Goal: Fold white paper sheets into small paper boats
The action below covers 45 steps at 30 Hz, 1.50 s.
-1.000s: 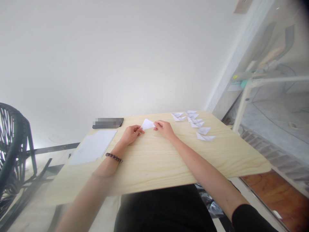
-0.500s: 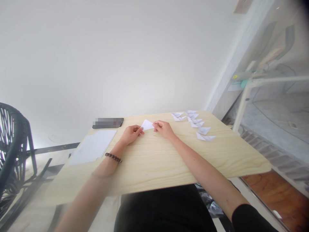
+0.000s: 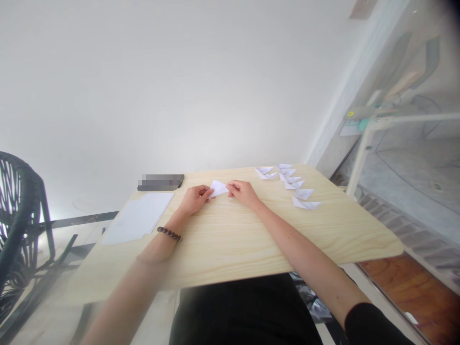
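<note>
A small folded piece of white paper (image 3: 218, 188) is held up between my two hands, above the far middle of the table. My left hand (image 3: 197, 198) pinches its left corner between thumb and fingers. On the opposite side, my right hand (image 3: 241, 191) grips the right corner in a similar pinch. Fingertips cover both corners of the paper. To the right of my hands stand several folded paper boats (image 3: 292, 183), white and grouped loosely near the far right edge.
A stack of white paper sheets (image 3: 138, 218) lies on the left of the pale wooden table (image 3: 233, 254). Behind it is a dark flat object (image 3: 161, 182), partly blurred out. A dark woven chair (image 3: 25, 206) stands left of the table, and a wall (image 3: 215, 86) rises behind.
The folded paper has tilted slightly and shifted a little to the left between my fingers. Both hands keep nearly the same place and grip.
</note>
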{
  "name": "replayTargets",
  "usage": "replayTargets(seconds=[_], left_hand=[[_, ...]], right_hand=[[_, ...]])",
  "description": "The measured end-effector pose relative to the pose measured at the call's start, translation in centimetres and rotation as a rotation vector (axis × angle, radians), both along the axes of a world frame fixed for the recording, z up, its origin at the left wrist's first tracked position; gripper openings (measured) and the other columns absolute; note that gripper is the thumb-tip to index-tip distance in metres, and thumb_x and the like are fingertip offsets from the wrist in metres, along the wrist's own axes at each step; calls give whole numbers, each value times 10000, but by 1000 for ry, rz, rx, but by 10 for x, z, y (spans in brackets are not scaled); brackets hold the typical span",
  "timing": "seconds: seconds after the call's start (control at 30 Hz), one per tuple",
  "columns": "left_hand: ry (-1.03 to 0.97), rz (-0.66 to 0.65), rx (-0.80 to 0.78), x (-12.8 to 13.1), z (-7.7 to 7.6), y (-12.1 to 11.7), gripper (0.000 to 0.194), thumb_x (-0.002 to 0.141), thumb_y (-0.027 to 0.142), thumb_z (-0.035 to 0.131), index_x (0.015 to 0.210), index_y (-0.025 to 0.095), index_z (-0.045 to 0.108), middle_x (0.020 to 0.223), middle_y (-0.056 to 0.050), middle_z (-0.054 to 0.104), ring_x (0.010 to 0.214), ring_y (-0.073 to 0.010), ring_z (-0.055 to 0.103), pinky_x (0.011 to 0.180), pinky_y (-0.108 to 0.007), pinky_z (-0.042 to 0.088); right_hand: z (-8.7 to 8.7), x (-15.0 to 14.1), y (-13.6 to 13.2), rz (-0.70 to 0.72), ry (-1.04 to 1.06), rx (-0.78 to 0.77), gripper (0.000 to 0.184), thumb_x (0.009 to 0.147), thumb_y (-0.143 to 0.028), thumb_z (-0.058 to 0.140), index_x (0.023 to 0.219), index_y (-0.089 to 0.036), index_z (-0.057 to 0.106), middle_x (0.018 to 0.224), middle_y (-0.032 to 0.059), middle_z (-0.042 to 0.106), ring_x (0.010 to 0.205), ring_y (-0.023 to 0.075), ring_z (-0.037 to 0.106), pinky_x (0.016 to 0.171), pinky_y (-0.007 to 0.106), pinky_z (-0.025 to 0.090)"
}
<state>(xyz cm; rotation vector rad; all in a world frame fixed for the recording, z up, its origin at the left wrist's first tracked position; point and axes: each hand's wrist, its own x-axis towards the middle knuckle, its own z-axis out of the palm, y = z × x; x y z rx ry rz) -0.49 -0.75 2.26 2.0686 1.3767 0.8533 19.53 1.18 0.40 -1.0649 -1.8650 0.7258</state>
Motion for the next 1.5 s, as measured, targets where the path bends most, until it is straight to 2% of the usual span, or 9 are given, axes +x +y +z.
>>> replayTargets(seconds=[0.1,0.3,0.47,0.7,0.8,1.0,1.17,1.4,1.5], left_hand=[[-37,0,-9,1,-2,0,442,753,533,418,846,146,608,712,-41,652,572,-134,529,536,-224,359],[38,18,-2,-1,-2,1,437,735,539,435,770,144,619,641,-25,639,508,-118,484,493,-225,333],[-1,10,-16,1,0,-2,435,740,540,435,775,144,612,662,-34,646,537,-126,507,501,-222,339],[-30,2,-46,2,2,-2,553,797,553,300,788,121,645,683,-73,645,627,-160,548,625,-255,394],[-26,-10,-52,1,2,-2,521,792,536,327,828,126,646,712,-66,651,631,-159,546,607,-248,392],[60,0,-8,0,3,-1,445,783,502,379,749,151,650,633,-28,633,522,-124,490,503,-222,335],[25,-3,-1,1,5,-4,426,772,495,400,708,148,638,663,-36,649,552,-127,511,531,-224,356],[-98,-32,-86,3,2,-6,476,694,562,489,864,139,626,715,-30,644,597,-137,532,522,-214,360],[-80,-11,-76,2,-1,-4,487,659,568,521,833,126,628,686,-24,623,590,-132,506,505,-210,346]], right_hand=[[0,0,0,-8,9,1,227,795,-343,443,787,-169,588,635,3,633,604,99,595,610,199,442],[1,0,-1,37,-20,-8,235,799,-343,439,751,-169,589,641,2,637,605,99,596,614,198,442],[1,0,-2,39,-21,-5,236,801,-342,434,748,-169,584,649,4,638,606,98,595,614,198,439],[1,0,0,-79,-7,21,234,804,-336,426,782,-169,590,623,-2,627,598,94,575,604,192,421],[0,1,1,-98,-15,39,241,806,-336,421,774,-170,593,612,-8,621,577,87,558,592,185,411],[0,1,1,-60,-34,52,246,814,-334,413,755,-173,591,626,-3,628,590,90,564,593,182,407],[2,2,0,-45,-44,47,245,816,-333,414,763,-174,593,626,-2,630,598,95,575,599,189,412],[1,0,-3,85,-33,12,253,807,-347,424,746,-168,593,640,-1,631,604,93,585,608,190,427],[0,-1,-3,105,-40,0,252,804,-346,432,756,-163,599,645,2,631,600,90,580,607,188,427]])
